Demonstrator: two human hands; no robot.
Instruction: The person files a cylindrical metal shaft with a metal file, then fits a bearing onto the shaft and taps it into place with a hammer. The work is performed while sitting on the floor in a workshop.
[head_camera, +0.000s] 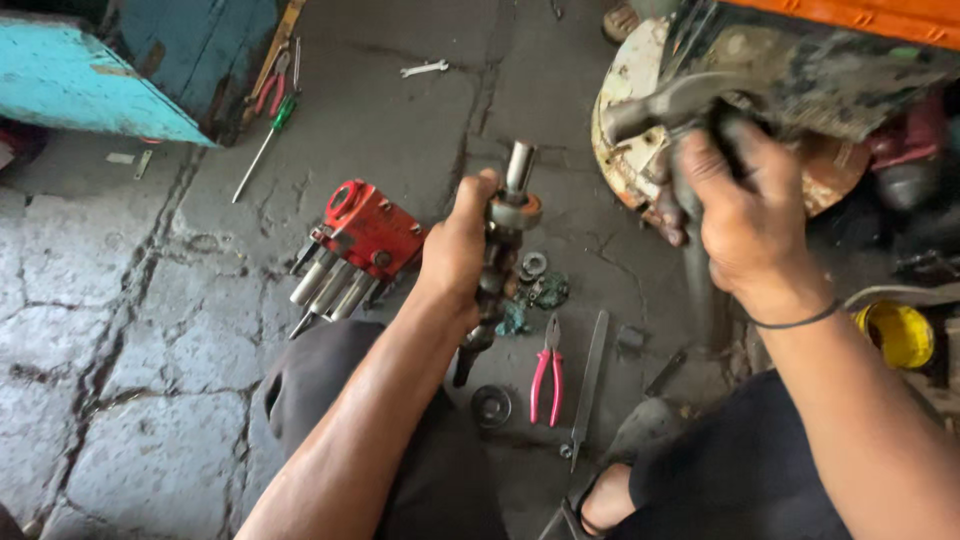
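Gripping a greasy shaft (497, 262) upright over the floor (150, 330), left hand (455, 250) wraps it tight; right hand (745, 215) clenches a hammer (665, 110) raised beside it, pink pliers (546, 372) below.

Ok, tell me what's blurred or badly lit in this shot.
Head view: the right hand and its hammer are motion-smeared; the left hand and shaft stay sharp; soft daylight, no glare; the right edge falls dark.
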